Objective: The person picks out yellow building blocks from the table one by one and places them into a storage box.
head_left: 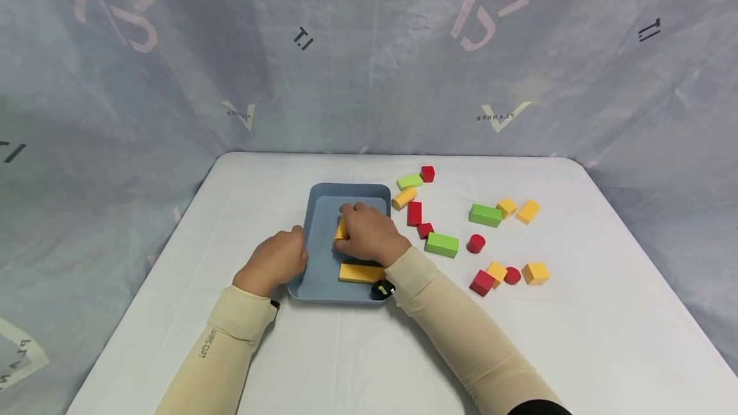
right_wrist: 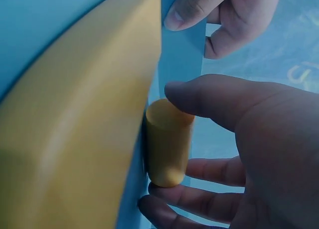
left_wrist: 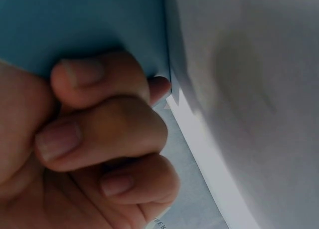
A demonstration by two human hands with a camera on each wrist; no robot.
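My right hand pinches a yellow cylinder block end to end, thumb on one end and fingers at the other, low inside the blue-grey tray. In the head view most of that cylinder hides behind the hand. A long yellow block lies flat near the tray's front edge and looms large in the right wrist view. At the tray's left side, my left hand holds the wall, with the thumb on the inner side and curled fingers outside.
Right of the tray lie loose blocks on the white table: a green block, a red cylinder, a yellow cube and several others. A yellow cylinder lies close to the tray's right rim. Grey printed cloth hangs behind.
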